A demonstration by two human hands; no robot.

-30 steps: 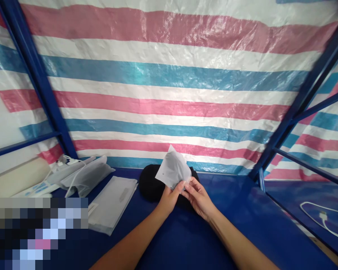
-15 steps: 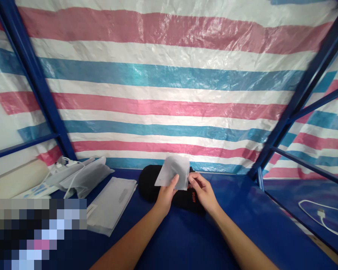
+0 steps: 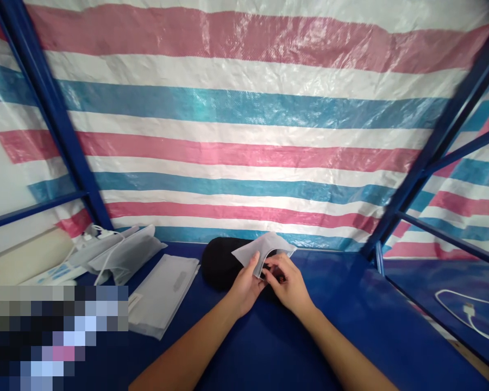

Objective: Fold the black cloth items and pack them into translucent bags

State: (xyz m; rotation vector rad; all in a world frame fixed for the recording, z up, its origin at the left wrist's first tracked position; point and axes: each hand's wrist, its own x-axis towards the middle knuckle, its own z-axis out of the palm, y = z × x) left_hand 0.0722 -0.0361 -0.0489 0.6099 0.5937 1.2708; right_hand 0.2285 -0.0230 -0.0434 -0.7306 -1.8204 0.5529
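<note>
My left hand (image 3: 246, 282) pinches the near edge of a small grey fabric pouch (image 3: 261, 248), thumb on top. The pouch lies tilted almost flat with its mouth spread open toward me. My right hand (image 3: 287, 282) has its fingers curled at the pouch's mouth, over a black padded item (image 3: 218, 263) that lies on the blue table (image 3: 350, 320) just behind both hands. The hands and pouch cover the black item's right part.
A flat grey pouch (image 3: 163, 293) lies left of my arms, with another crumpled grey pouch (image 3: 126, 255) and a white power strip with cables (image 3: 71, 260) behind it. A white cable (image 3: 468, 315) lies on the lower shelf at right. Blue frame posts (image 3: 427, 146) stand against a striped tarp (image 3: 244, 108).
The pouch has come down from upright in front of the tarp to nearly flat over the black item, and its mouth has spread open. My right fingers moved to the opening.
</note>
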